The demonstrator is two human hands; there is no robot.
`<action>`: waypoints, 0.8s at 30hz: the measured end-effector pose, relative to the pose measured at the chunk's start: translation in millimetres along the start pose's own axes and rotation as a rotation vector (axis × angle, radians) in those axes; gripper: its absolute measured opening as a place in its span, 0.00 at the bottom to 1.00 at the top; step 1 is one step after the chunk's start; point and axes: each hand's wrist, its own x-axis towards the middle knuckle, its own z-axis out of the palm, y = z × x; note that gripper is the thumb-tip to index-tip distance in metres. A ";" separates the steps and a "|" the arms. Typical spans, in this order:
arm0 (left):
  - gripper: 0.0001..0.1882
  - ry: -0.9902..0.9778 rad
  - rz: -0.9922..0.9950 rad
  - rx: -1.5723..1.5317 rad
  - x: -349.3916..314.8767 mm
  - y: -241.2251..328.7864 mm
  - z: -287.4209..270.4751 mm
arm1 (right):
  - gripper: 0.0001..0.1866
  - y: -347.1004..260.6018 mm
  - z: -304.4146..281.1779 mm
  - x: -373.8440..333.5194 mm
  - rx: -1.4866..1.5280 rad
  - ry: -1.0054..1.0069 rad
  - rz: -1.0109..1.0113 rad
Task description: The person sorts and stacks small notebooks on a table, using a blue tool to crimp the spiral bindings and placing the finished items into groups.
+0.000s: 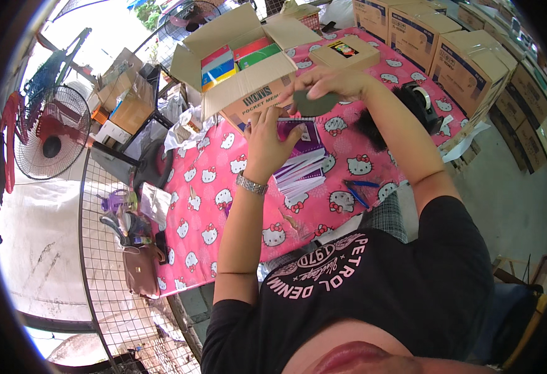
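Observation:
My right hand (332,84) pinches a dark green, flat, rounded piece (316,105) above the table; its exact kind is unclear. Just left of it, my left hand (266,138) rests at the edge of a stack of purple notebooks (309,137), thumb spread away from the fingers over the top cover. More purple-and-white notebooks (301,174) lie fanned out toward me. Directly behind both hands stands an open carton (258,93), filled with red, blue, yellow and green notebooks (223,65).
A pink patterned cloth (211,212) covers the table. Blue-handled pliers (359,192) lie at right, near a tape dispenser (424,106) and a closed cardboard box (345,53). Stacked cartons (423,34) line the right side. At left are a fan (52,140) and a brown bag (141,271).

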 end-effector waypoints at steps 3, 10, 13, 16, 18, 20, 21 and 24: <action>0.20 0.016 0.031 -0.033 1.4 -4.1 -1.0 | 0.23 9.4 -10.9 10.3 -0.330 0.056 0.055; 0.16 0.079 0.009 -0.013 -5.2 -25.5 -14.8 | 0.18 26.1 -8.3 23.9 -0.046 0.109 0.056; 0.17 0.036 -0.023 -0.002 -5.5 -22.4 -15.8 | 0.14 28.4 -7.9 21.4 -0.055 0.052 -0.047; 0.17 -0.018 -0.071 -0.087 -2.3 -18.1 -20.8 | 0.14 27.3 -14.1 26.8 -0.174 -0.025 0.066; 0.17 -0.006 -0.032 -0.080 -4.1 -26.0 -21.7 | 0.17 22.0 -6.4 25.8 0.245 -0.029 -0.050; 0.17 -0.063 -0.092 -0.159 -3.2 -30.4 -22.6 | 0.19 20.2 -0.6 32.5 0.126 0.007 0.006; 0.17 -0.096 -0.104 -0.202 1.7 -28.6 -21.2 | 0.19 22.3 -6.2 33.8 -0.104 0.028 0.085; 0.17 -0.063 -0.089 -0.263 1.5 -36.4 -17.9 | 0.19 34.1 -13.8 40.6 0.110 0.061 0.036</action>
